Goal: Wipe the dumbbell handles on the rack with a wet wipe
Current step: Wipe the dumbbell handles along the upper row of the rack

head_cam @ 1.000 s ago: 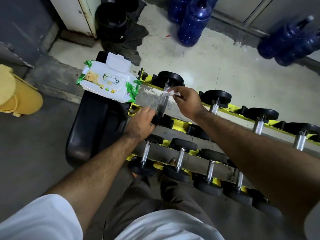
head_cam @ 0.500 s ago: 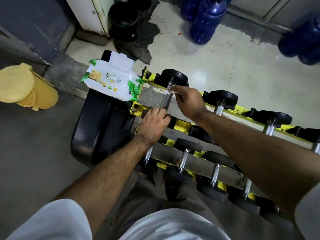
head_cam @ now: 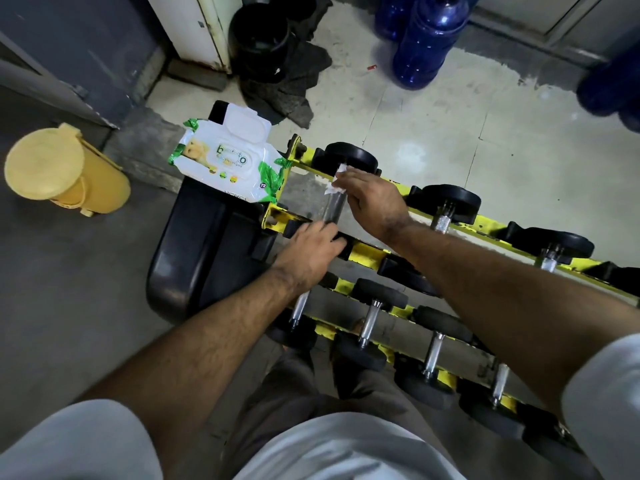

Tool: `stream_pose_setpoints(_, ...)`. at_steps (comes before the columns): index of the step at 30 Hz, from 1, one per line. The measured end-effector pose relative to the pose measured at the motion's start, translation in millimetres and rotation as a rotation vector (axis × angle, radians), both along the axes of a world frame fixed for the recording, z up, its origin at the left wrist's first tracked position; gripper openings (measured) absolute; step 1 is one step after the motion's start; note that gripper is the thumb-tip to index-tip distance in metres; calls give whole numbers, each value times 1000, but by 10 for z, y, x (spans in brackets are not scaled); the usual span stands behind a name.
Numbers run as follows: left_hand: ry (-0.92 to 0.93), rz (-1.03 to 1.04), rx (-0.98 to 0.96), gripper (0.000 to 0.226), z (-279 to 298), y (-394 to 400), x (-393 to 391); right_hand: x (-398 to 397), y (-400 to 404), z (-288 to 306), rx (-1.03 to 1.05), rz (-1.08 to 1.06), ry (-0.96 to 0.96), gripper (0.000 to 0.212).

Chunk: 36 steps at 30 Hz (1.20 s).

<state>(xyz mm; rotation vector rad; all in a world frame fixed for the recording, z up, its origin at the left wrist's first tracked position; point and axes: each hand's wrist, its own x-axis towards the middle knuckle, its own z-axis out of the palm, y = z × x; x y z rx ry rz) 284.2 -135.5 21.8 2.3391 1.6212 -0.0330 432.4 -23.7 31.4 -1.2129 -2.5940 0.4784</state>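
A yellow two-tier rack [head_cam: 367, 251] holds several black dumbbells with chrome handles. My right hand [head_cam: 372, 199] holds a white wet wipe [head_cam: 337, 178] wrapped over the far part of the handle [head_cam: 333, 211] of the leftmost top-tier dumbbell, next to its far black head [head_cam: 349, 155]. My left hand [head_cam: 311, 249] rests over the near head of the same dumbbell and covers it. An open pack of wet wipes [head_cam: 228, 161] lies on a black bench pad [head_cam: 207, 251] left of the rack.
A yellow lidded bin [head_cam: 59, 171] stands on the floor at the left. Blue water jugs [head_cam: 429, 39] stand at the back, beside a black bucket [head_cam: 261, 39] and a dark rag. More dumbbells [head_cam: 446, 202] line both tiers to the right.
My right hand has slid the wipe a little farther up the handle toward the far head. My left hand stays on the near head. The camera has shifted slightly.
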Motion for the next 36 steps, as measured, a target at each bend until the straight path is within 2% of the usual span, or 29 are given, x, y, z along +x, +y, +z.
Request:
stream_pose_setpoints(3,35,-60,-12,47,65,35,90,-19,30,-37,21,44,-33,34)
stream_pose_setpoints(8,29,-44,-51,59,35,73,-51,-21,124,-162,37,153,-136,38)
stream_pose_setpoints(12,-86,22,-84,43,17,63,-162,-34,141,-298,75,256,-234,46)
stream_pose_setpoints(15,-241,155,-59,37,18,8,-194,14,203,-279,61,234,-283,52)
stream_pose_setpoints(18,-303,365,-22,37,-17,-85,-196,-18,150,-332,46,208,-277,55)
stream_pose_setpoints(22,-416,562,-62,41,-12,-156,-138,64,161,-349,59,370,-288,51)
stream_pose_setpoints(26,-511,630,-102,46,3,-149,-190,52,237,-288,50,241,-303,53)
stream_pose_setpoints(31,-586,735,-128,38,39,-118,-190,134,116,-320,70,502,-291,47)
stream_pose_setpoints(34,-591,742,-131,35,22,-103,-186,158,340,-275,126,335,-295,49)
stream_pose_setpoints(36,-573,737,-132,36,25,-99,-200,63,183,-366,106,254,-261,50)
